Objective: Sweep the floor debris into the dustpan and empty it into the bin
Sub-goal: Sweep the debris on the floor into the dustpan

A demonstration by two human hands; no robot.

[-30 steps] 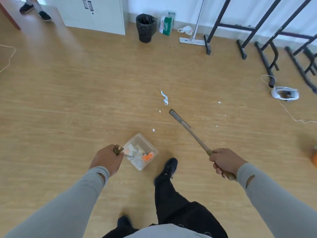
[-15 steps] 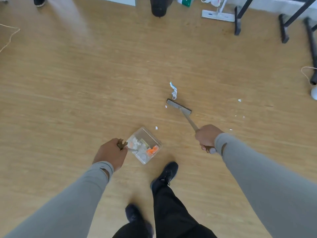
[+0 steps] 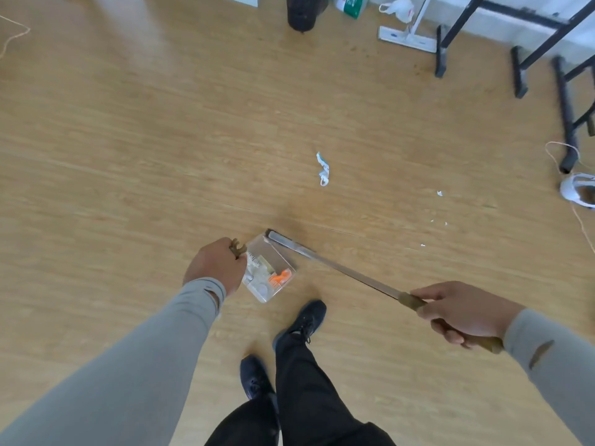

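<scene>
Two hands are working over a wooden floor (image 3: 128, 140). Item one: the left hand (image 3: 216, 264) is gripping the brown handle (image 3: 237, 248) of a clear dustpan (image 3: 269, 272), fingers curled round it; the pan is sitting low over the floor just ahead of the person's dark shoes (image 3: 304, 318). It is holding white scraps and one orange piece (image 3: 279, 278). Item two: the right hand (image 3: 463, 313) is clasping the brown grip of a long-handled broom (image 3: 338, 268), fingers wrapped round it. The broom's narrow head (image 3: 279, 238) is lying at the dustpan's far edge, touching or just beside it; which one cannot be told.

Item three, loose debris: a twisted white paper scrap (image 3: 323, 170) is lying well ahead of the pan, and small white flecks (image 3: 439, 193) are lying to the right of it.

Item four, far edge: a black bin (image 3: 304, 14) is standing at the top of the view, well apart from the pan. Beside it, to the right, a green-and-white bag (image 3: 352, 3), a flat mop head (image 3: 407, 38) and black metal frame legs (image 3: 442, 49) are showing. A white device with a cable (image 3: 576, 189) is resting at the right edge.
</scene>
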